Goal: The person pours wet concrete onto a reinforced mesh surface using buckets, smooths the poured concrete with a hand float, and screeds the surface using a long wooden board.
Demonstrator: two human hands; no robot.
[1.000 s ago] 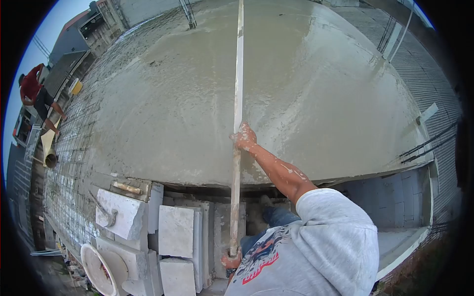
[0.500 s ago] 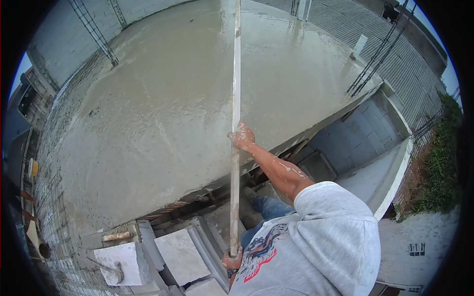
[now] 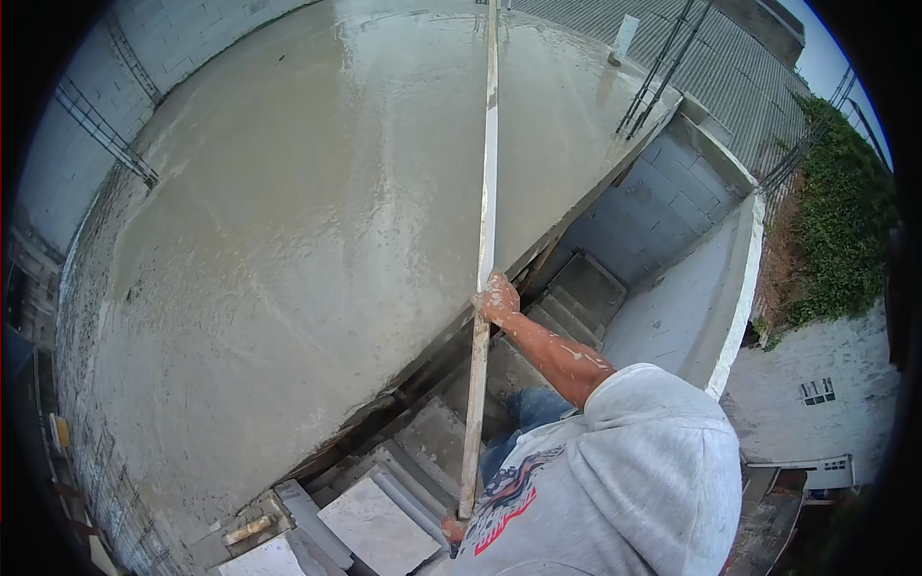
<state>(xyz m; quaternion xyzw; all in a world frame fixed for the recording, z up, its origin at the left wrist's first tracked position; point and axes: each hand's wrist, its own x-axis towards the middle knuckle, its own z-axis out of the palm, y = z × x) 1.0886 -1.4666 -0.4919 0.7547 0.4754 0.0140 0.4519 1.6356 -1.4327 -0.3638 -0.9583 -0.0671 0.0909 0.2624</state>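
Observation:
A long pole [image 3: 489,182], white in its middle and bare wood toward my end, reaches out over a wet grey concrete slab [image 3: 288,250]. My right hand [image 3: 497,299], spattered with cement, is wrapped round the pole near the slab's front edge. Low against my body, my left hand [image 3: 454,529] closes on the pole's near end; part of it is hidden. The pole's far end runs out of the top of the view, so whatever it carries there cannot be seen.
Concrete stairs [image 3: 437,437] drop below the slab edge, beside a block-walled stairwell [image 3: 663,206]. Pale blocks [image 3: 379,523] lie at lower left. Rebar [image 3: 663,72] stands at the right corner, with a steel column cage [image 3: 106,134] at left.
The view has swung to the right. My right hand and the pole have come back toward me, the hand now closer to the slab's edge. Both hands keep their hold.

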